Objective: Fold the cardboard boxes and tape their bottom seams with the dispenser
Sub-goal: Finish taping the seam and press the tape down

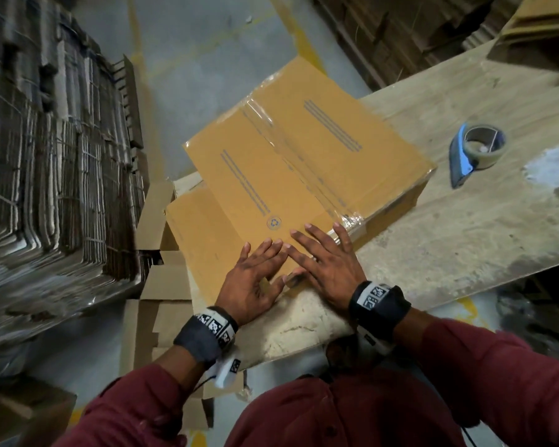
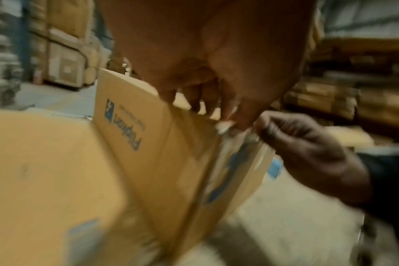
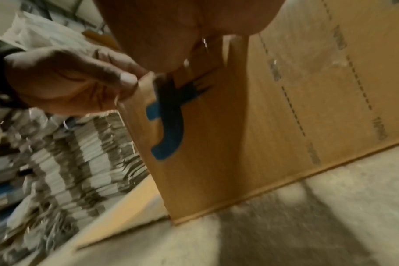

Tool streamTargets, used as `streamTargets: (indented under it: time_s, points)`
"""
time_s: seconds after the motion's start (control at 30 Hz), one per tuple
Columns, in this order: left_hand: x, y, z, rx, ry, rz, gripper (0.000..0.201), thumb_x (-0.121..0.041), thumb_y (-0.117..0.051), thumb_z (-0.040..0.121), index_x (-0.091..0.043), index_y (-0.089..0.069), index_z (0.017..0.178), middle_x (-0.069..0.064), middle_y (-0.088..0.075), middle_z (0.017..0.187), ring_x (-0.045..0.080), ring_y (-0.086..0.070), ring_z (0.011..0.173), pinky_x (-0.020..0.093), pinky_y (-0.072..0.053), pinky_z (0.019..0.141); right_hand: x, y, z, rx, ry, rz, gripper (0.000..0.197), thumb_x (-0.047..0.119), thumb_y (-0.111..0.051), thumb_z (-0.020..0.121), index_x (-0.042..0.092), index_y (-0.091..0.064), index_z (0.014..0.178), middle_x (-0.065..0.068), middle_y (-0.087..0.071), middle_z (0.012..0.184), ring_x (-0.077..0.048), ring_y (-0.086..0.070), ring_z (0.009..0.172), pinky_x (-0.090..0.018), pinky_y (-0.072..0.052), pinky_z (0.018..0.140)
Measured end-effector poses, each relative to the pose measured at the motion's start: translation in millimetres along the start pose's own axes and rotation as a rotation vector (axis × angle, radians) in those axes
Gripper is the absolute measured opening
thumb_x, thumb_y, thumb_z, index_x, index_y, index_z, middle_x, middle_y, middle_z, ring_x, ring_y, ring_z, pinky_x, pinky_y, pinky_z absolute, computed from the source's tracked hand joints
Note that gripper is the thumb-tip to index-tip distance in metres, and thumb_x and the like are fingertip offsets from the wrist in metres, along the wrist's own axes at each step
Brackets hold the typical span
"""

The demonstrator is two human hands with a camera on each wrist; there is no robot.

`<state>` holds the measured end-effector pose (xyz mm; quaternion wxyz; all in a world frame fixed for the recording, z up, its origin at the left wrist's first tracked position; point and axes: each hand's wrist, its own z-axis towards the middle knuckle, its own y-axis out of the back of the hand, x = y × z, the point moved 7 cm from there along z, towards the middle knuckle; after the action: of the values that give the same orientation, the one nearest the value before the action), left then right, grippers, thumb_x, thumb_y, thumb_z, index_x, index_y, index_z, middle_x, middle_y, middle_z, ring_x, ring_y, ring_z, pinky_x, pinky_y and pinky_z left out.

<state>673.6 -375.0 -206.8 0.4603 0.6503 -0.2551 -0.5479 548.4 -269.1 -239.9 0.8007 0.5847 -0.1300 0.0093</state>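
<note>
Box (image 1: 304, 162) taped, on table (image 1: 465, 227), both hands flat w/ fingers spread on near corner, L (image 1: 255, 282), R (image 1: 326, 262), dispenser (image 1: 478, 153) well apart.

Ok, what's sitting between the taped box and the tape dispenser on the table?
Nothing: in the head view only bare, worn table top separates the taped box from the blue tape dispenser.

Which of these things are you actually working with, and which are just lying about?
In use: box, its taped seam, tape dispenser, left hand, right hand.

Lying about: flat cardboard stacks, loose boxes on the floor.
</note>
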Motion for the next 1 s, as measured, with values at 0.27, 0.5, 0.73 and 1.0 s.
streamTargets:
  time_s: [0.27,0.5,0.73,1.0]
  points:
    - [7.6,48.8,18.0,-0.372,0.711,-0.546,0.045,-0.040,-0.075,0.091,-0.033,-0.067,0.134,-0.006,-0.056,0.149,0.009,-0.048,0.140,0.038,-0.042,0.116,-72.4,67.3,27.5,-0.132,-0.205,0.293,0.045,0.042,-0.037,0.106,0.029,-0.052,0.146,0.002,-0.047,0.156,-0.019,-0.026,0.152,-0.054,-0.019,0.120]
    - [15.5,22.0,40.6,-0.538,1.146,-1.048,0.112,-0.073,-0.077,0.069,-0.036,-0.023,0.160,-0.002,-0.023,0.169,0.022,-0.028,0.153,0.055,-0.030,0.121,-225.1,101.7,68.4,0.070,-0.730,0.334,0.093,0.081,-0.022,0.090,0.014,-0.045,0.151,-0.014,-0.050,0.151,-0.036,-0.042,0.141,-0.051,-0.036,0.113]
    - [0.3,19.6,45.0,-0.643,1.133,-1.269,0.111,-0.073,-0.079,0.073,-0.019,-0.034,0.159,0.003,-0.039,0.161,0.022,-0.048,0.135,0.040,-0.033,0.109,-240.9,117.4,71.4,0.122,-0.813,0.756,0.076,0.081,-0.047,0.087,0.021,-0.070,0.128,-0.001,-0.067,0.133,-0.023,-0.059,0.125,-0.045,-0.043,0.110]
    - [-9.2,57.7,84.1,-0.638,1.076,-1.499,0.093,-0.087,-0.057,0.079,-0.029,-0.042,0.150,-0.001,-0.056,0.141,0.033,-0.050,0.130,0.062,-0.040,0.112,-167.2,247.9,205.5,-0.160,-0.210,0.635,0.064,0.038,-0.084,0.079,0.022,-0.063,0.137,0.005,-0.065,0.136,-0.008,-0.062,0.123,-0.036,-0.049,0.107]
